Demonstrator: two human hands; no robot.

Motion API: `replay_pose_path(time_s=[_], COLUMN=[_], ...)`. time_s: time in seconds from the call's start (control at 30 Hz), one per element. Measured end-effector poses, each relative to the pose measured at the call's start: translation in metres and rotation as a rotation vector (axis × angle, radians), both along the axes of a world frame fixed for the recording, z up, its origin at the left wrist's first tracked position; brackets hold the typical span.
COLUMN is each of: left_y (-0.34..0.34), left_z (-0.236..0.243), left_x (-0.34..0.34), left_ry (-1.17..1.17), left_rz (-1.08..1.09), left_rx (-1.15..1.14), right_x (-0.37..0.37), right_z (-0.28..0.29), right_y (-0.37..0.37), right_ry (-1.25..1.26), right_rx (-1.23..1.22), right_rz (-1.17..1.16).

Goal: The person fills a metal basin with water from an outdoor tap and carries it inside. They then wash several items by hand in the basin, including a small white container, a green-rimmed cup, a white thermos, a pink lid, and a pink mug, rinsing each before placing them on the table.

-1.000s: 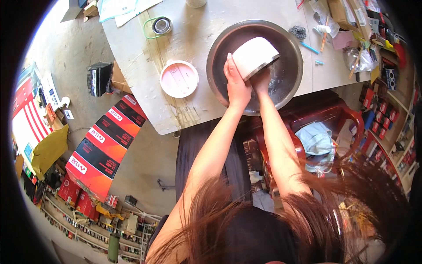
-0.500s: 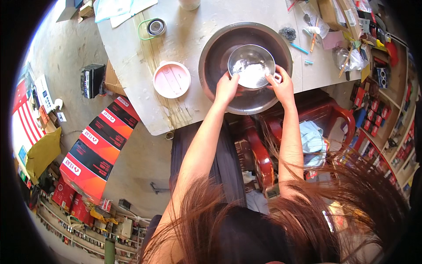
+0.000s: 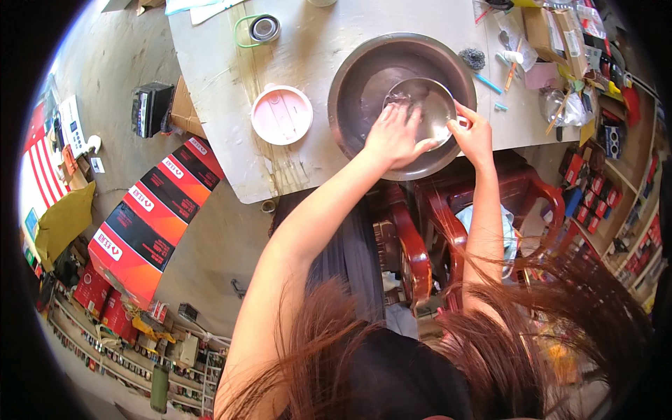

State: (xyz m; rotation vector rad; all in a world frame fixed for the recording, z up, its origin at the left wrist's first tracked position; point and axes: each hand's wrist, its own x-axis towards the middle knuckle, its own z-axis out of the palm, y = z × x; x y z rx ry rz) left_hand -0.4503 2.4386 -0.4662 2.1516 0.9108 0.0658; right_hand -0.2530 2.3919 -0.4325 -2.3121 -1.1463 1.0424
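A wide dark metal basin (image 3: pixel 364 70) rests at the table's near edge. Inside it is a smaller round metal bowl (image 3: pixel 435 105) with a shiny inside and a handle on its right. My right hand (image 3: pixel 476 136) is closed on the bowl's right side, at the handle. Palm down, with fingers stretched and thumb apart, my left hand (image 3: pixel 397 138) reaches over the bowl's near left rim. Its fingertips lie inside the bowl, where water seems to glint. To the left, a round pink lid (image 3: pixel 281 115) with a white rim lies on the table.
A small metal cup with a green loop (image 3: pixel 264 29) stands at the back left of the table (image 3: pixel 210 84). Right of the basin lie a steel scouring pad (image 3: pixel 472 59), a blue stick (image 3: pixel 488 83) and plastic bags (image 3: pixel 560 105). A red wooden chair (image 3: pixel 416 262) stands below the table edge.
My left hand has let go of the bowl's left rim and moved over its opening, fingers spread. The right hand stays on the bowl's right side. The bowl looks more tilted.
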Motion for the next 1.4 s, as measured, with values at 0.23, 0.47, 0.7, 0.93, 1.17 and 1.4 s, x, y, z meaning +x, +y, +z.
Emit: replay_pose_path(time_s=[0.23, 0.47, 0.7, 0.93, 1.17, 1.4], left_y=[0.004, 0.01, 0.043, 0.039, 0.003, -0.037], left_z=[0.002, 0.02, -0.042, -0.06, -0.009, 0.022], left_x=[0.022, -0.01, -0.01, -0.012, -0.007, 0.022], left_ry=[-0.381, -0.042, 0.024, 0.075, 0.194, -0.399], left_rz=[-0.227, -0.722, -1.02, -0.774, -0.439, 0.089], left_rx=[-0.465, -0.417, 0.536, 0.88, 0.113, -0.551], right_x=[0.002, 0.032, 0.024, 0.016, 0.005, 0.004], right_z=[-0.003, 0.016, 0.03, 0.021, 0.017, 0.042], right_y=[-0.002, 0.007, 0.03, 0.034, 0.032, 0.029], right_ry=[0.104, 0.039, 0.132, -0.078, -0.231, -0.423], right_rx=[-0.071, -0.14, -0.264, -0.251, -0.077, 0.11], right_rz=[0.017, 0.159, 0.407, 0.357, 0.17, 0.236])
